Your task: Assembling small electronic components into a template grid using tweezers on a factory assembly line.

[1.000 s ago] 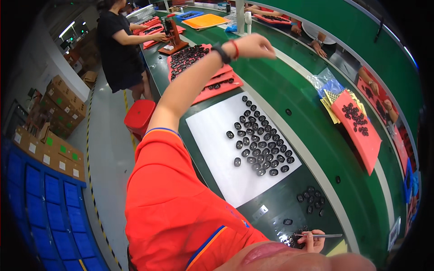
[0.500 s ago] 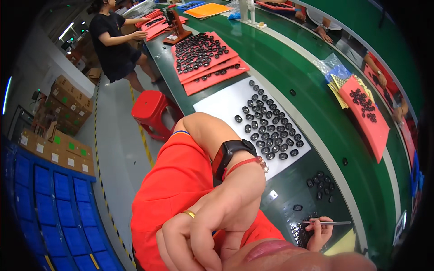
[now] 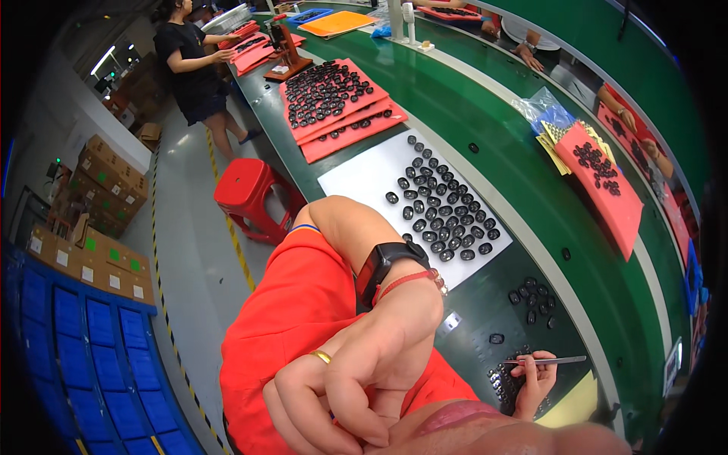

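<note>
My left hand (image 3: 356, 379), with a gold ring, a dark watch and a red bracelet, is raised close in front of me. Its fingers are curled together, and whatever they may hold is hidden. Farther right, my right hand (image 3: 535, 383) grips slim metal tweezers (image 3: 560, 359) between thumb and fingers. Under and beside it lies a patch of small shiny parts (image 3: 502, 383) on the dark green tabletop. One black oval piece (image 3: 497, 339) lies just above those parts, and a loose cluster of black oval pieces (image 3: 531, 302) sits farther off.
A white sheet (image 3: 353, 178) carries rows of black ovals. Beyond it are stacked red foam sheets (image 3: 353, 142) with more pieces, and a hand press (image 3: 284, 53). A green conveyor (image 3: 523, 205) curves along the right. A red stool (image 3: 246, 186) stands left; a person (image 3: 189, 64) works far left.
The view has shifted slightly, so the bench items sit a little lower left. My right hand still holds the tweezers near the small parts; my left hand stays curled.
</note>
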`<state>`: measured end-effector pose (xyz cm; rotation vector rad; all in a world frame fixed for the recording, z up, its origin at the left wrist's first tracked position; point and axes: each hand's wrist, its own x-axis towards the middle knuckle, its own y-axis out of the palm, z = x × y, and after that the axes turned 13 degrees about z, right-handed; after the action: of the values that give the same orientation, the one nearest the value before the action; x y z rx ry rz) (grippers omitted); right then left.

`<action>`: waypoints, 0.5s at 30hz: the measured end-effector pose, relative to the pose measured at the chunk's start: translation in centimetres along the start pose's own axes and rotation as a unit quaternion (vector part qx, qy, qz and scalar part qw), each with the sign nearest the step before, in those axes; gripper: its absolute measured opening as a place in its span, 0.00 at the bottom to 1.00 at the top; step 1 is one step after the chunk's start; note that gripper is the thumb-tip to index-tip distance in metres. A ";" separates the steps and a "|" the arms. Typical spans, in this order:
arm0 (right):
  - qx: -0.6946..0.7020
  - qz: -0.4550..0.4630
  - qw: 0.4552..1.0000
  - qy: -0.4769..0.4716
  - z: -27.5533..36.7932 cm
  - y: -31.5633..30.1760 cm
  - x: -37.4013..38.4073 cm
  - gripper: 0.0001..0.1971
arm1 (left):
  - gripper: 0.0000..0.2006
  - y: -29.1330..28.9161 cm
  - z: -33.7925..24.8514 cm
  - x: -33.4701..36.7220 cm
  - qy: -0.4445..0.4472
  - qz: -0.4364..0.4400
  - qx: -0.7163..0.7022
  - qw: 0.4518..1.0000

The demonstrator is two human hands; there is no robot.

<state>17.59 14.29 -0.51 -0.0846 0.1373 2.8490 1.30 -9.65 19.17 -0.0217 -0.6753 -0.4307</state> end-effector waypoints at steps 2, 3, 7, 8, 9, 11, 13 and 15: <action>0.004 -0.002 1.000 -0.002 -0.1 0.1 0.1 0.08 | 0.18 0.4 0.2 -0.2 -0.037 0.031 0.121 0.991; 0.003 -0.003 1.000 -0.001 -0.1 0.0 0.0 0.08 | 0.18 1.4 0.7 -0.1 -0.022 -0.034 -0.071 0.997; 0.007 -0.003 1.000 -0.002 -0.2 -0.1 0.2 0.08 | 0.18 1.6 0.8 -0.2 0.010 -0.077 -0.204 0.976; 0.008 -0.001 1.000 -0.002 -0.3 -0.2 0.3 0.08 | 0.18 1.3 0.7 -0.3 0.018 -0.065 -0.176 0.982; 0.006 0.000 1.000 -0.001 -0.3 -0.2 0.3 0.08 | 0.19 0.9 0.4 -0.3 0.027 -0.054 -0.146 0.987; 0.014 0.006 1.000 -0.011 -0.3 -0.3 0.4 0.08 | 0.19 0.4 -0.4 -0.5 0.036 -0.041 -0.113 0.992; 0.010 -0.007 1.000 -0.019 -0.2 -0.4 0.1 0.08 | 0.17 0.2 -2.3 -1.6 -0.096 -0.051 -0.025 0.994; 0.015 -0.028 0.999 -0.033 -0.5 -0.5 0.1 0.08 | 0.13 0.3 -4.0 -3.2 -0.238 0.010 -0.065 0.969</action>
<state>17.68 14.73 -1.04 0.0107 0.1623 2.7900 1.58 -8.77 14.14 -0.2625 -1.1177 -0.4534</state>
